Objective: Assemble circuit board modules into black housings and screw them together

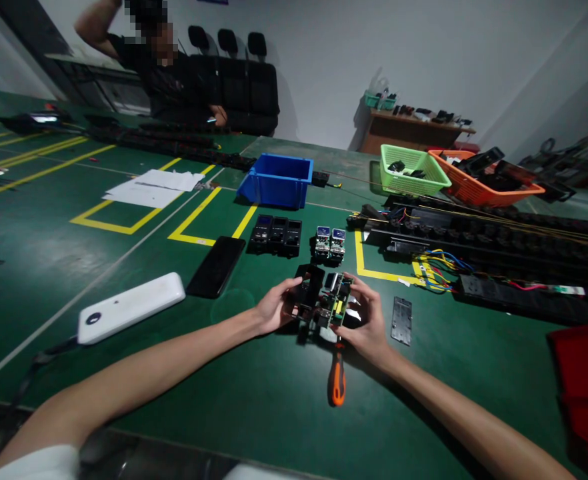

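My left hand (277, 305) grips a black plastic housing (310, 288) near the middle of the green table (199, 407). Close beside it, my right hand (369, 320) holds a green circuit board (341, 301) with a yellow component between thumb and fingers. An orange-handled screwdriver (338, 381) lies just below the board. Beyond my hands stand two small board assemblies (330, 244) and, left of them, a group of black modules (275, 235). A flat dark cover (402, 321) rests right of my right hand.
A black phone (217, 267) and white power bank (131, 308) lie at left. Behind are a blue bin (279, 183), green basket (414, 170) and orange basket (489, 183). Wired black rails (499, 233) extend right. A person (174, 87) sits across the table.
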Motion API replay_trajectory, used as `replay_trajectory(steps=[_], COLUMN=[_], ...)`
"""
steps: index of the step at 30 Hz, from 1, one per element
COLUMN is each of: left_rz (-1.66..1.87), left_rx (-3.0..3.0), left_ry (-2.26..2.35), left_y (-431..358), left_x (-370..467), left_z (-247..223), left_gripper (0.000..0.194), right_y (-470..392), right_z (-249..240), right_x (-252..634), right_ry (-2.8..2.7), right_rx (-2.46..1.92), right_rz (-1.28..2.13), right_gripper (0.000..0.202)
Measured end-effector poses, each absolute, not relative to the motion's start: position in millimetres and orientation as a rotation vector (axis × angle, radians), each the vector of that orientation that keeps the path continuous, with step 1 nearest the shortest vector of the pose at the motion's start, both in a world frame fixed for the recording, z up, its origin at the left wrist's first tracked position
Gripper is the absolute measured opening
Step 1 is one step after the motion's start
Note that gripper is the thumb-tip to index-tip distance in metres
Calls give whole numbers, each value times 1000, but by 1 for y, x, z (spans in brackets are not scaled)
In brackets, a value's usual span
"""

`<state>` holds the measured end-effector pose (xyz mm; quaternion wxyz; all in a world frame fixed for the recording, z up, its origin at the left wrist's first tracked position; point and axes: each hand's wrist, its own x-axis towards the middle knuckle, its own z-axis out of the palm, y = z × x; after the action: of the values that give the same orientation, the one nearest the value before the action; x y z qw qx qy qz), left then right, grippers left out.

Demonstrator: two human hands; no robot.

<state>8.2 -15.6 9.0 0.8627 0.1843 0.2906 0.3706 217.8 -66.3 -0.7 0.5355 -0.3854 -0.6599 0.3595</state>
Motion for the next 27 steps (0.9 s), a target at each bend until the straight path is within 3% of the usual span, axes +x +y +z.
replay_trajectory(steps=[27], left_rz=[785], left_rx=[448], left_ry=[619], left_y=[-15], left_x=[8], left_z=[3], left_gripper=[31], right_y=[-65], right_z=[7], right_x=[220], right_ry=[-1810], right_rx=[-926], right_rz=[777], right_gripper=[88])
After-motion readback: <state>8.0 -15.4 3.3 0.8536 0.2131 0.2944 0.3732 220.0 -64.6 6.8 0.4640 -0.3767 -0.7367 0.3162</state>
